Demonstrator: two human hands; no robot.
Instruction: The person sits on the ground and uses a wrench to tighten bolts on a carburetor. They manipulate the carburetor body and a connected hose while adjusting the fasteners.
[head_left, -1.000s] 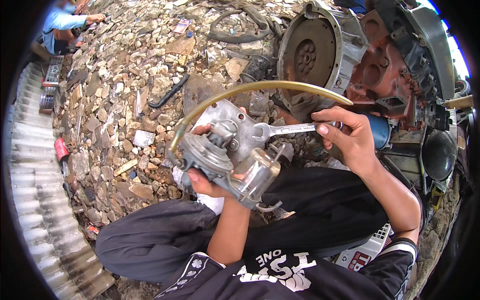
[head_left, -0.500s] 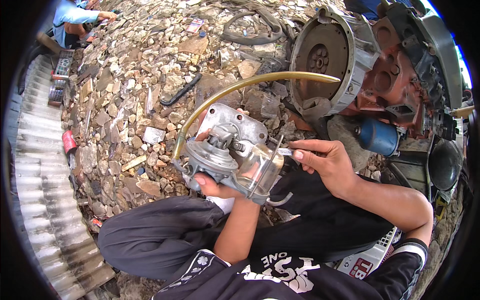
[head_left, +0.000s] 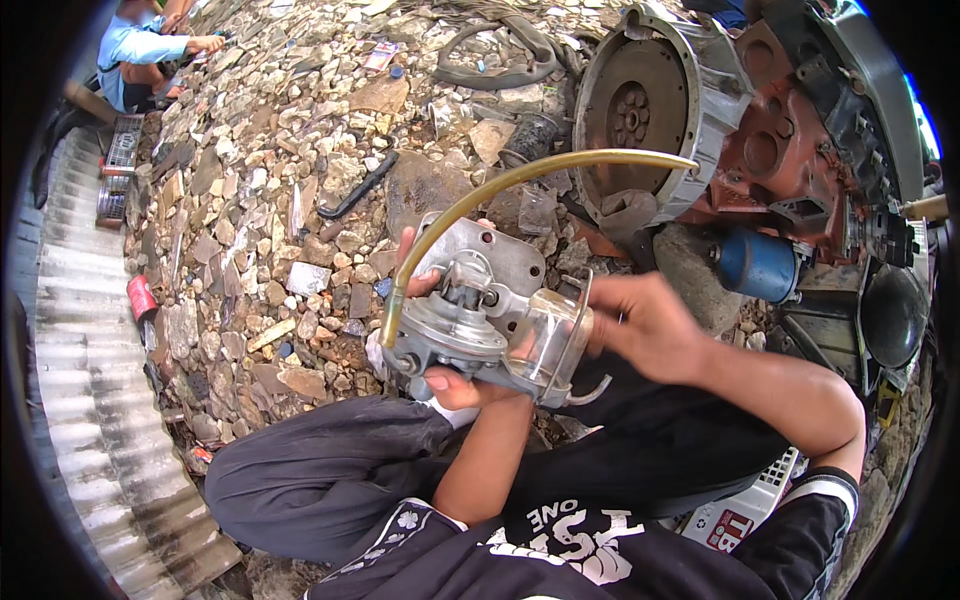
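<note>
A grey metal fuel pump [head_left: 452, 332] rests tilted in my left hand [head_left: 458, 388], whose thumb lies along its near side while fingers show at its far left. A clear glass bowl [head_left: 545, 335] is held to the pump's right end by a wire bail [head_left: 575, 345]. My right hand [head_left: 650, 325], blurred by motion, is closed at the outer end of the bowl; what is between its fingertips is hidden. From the pump's left side a yellowish hose [head_left: 500, 180] arches up and right. A flat mounting plate [head_left: 510, 255] with holes stands behind the pump body.
Loose stones [head_left: 270, 220] cover the ground. An engine with a round flywheel housing [head_left: 635, 115] and blue oil filter [head_left: 752, 265] stands at the right. A black bent bar [head_left: 358, 185] and a rubber loop [head_left: 500, 75] lie ahead. Corrugated sheeting [head_left: 90, 350] runs left; another person [head_left: 150, 45] crouches far left.
My left hand has shifted the pump slightly right and down. My right hand, earlier pinching a small silver piece beside the bail, has turned and closed in on the bowl's end.
</note>
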